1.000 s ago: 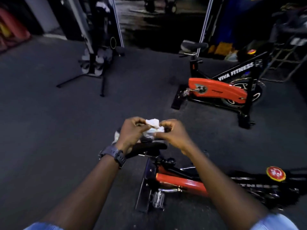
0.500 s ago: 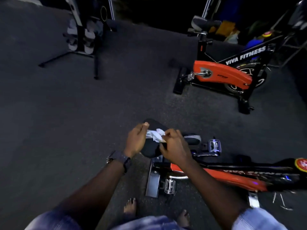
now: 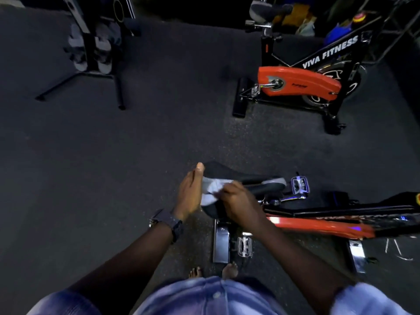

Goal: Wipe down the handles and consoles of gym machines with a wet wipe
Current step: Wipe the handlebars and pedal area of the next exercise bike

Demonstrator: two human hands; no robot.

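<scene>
A white wet wipe [image 3: 210,189] is stretched between my two hands, just above the black saddle [image 3: 247,178] of the near red-and-black spin bike [image 3: 318,223]. My left hand [image 3: 189,194] holds the wipe's left side against its palm, thumb raised. My right hand [image 3: 238,201] pinches the wipe's right edge with curled fingers. The bike's handlebars and console lie out of view to the right.
A second spin bike [image 3: 302,83] marked VIVA FITNESS stands at the back right. A black stand with grey pads [image 3: 95,48] is at the back left. Dark rubber floor [image 3: 113,167] spreads between them. My bare feet [image 3: 213,271] are beside the near bike's rear base [image 3: 221,244].
My head has tilted down, so the near bike and my feet came into view. The crumpled wipe has been pulled open between my hands, which moved lower over the saddle.
</scene>
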